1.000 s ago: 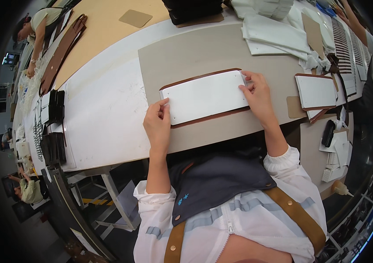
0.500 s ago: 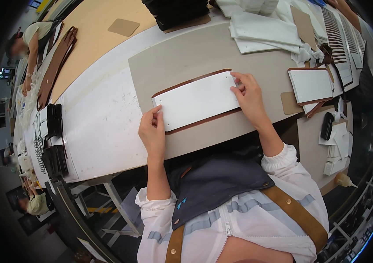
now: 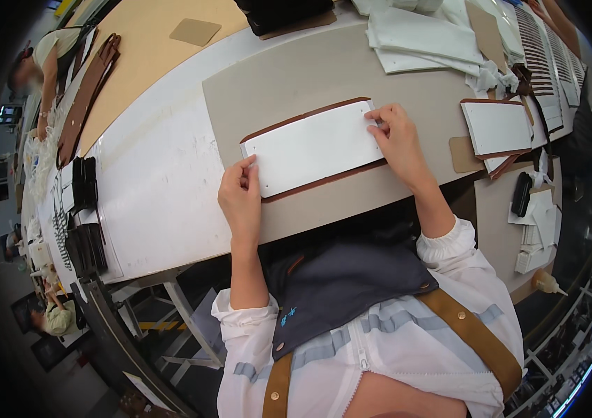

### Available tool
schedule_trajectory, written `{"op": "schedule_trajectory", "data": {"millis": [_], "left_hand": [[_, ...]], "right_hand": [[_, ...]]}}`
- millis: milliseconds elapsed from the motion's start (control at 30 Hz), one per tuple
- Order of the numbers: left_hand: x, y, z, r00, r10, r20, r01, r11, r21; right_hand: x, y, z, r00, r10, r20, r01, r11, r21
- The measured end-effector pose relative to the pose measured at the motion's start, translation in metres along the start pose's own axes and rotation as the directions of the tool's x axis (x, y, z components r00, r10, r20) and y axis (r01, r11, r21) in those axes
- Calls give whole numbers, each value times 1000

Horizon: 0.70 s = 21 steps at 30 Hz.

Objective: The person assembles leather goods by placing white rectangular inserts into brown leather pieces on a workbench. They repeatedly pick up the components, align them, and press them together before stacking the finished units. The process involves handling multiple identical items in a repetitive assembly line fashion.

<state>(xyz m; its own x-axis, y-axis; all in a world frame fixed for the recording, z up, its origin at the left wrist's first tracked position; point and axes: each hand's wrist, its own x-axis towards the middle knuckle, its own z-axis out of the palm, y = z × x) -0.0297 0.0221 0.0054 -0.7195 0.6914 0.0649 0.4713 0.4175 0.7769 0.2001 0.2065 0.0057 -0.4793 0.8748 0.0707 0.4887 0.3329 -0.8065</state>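
A white rectangular panel (image 3: 317, 148) with small holes near its corners lies on a brown piece (image 3: 306, 116), whose edges show as strips along both long sides. My left hand (image 3: 240, 191) is closed, thumb and bent fingers pinching the panel's left end. At the opposite end, my right hand (image 3: 397, 139) grips the upper right corner between thumb and index finger. Both hands rest low over a grey mat (image 3: 275, 87) under the panel.
To the right stand another white panel with brown edges (image 3: 496, 129) and a tan card (image 3: 464, 155). White sheets (image 3: 421, 38) are piled at the back, beside a black stack (image 3: 285, 14). Brown straps (image 3: 90, 97) and black pieces (image 3: 86, 184) lie left. Other people work at both sides.
The whole view has shifted slightly, so the table appears higher. Both hands keep their hold at the panel's ends, and slightly more of the far brown strip shows.
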Motion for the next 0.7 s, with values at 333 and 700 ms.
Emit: {"op": "schedule_trajectory", "data": {"millis": [333,700], "left_hand": [[2,-2,0,1000,17,15,-17,1000,11],[2,-9,-2,991,131,38,-135,984,117]], "right_hand": [[6,0,-18,991,-30,133,35,999,-35],[-3,0,-11,994,-74,84,86,984,-158]]}}
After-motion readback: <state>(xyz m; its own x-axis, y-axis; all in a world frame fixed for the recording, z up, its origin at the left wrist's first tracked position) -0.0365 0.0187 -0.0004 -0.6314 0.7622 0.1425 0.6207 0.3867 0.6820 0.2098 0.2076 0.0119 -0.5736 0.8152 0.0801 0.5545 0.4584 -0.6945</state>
